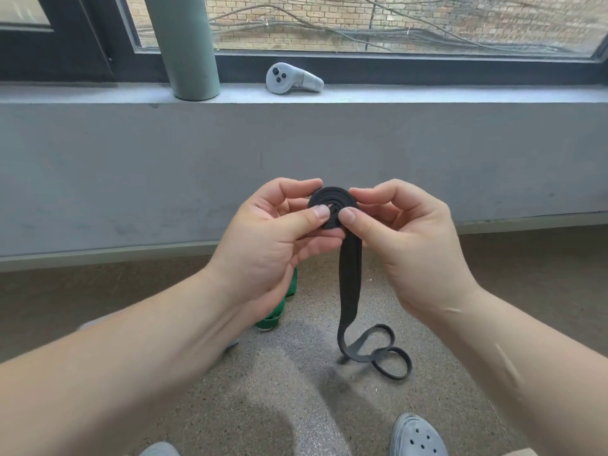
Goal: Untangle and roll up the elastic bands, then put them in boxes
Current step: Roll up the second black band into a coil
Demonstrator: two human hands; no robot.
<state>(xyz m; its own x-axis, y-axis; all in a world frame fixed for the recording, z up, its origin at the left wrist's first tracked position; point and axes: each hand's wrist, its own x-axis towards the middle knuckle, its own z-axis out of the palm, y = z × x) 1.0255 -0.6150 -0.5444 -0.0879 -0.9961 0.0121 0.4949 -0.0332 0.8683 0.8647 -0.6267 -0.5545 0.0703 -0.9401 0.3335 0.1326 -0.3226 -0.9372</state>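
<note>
A black elastic band [349, 278] is partly wound into a flat coil held up in front of me. My left hand [279, 238] pinches the coil's left side between thumb and fingers. My right hand [404, 245] pinches its right side, thumb on the face of the coil. The unrolled tail hangs straight down and ends in loose loops lying on the speckled floor [296, 373]. A green elastic band [276, 311] lies on the floor, mostly hidden behind my left wrist. No box is in view.
A grey wall with a ledge runs across ahead; on the ledge lie a white handheld controller [292, 79] and the foot of a green pipe [184, 47]. My grey clogs [416, 436] show at the bottom edge.
</note>
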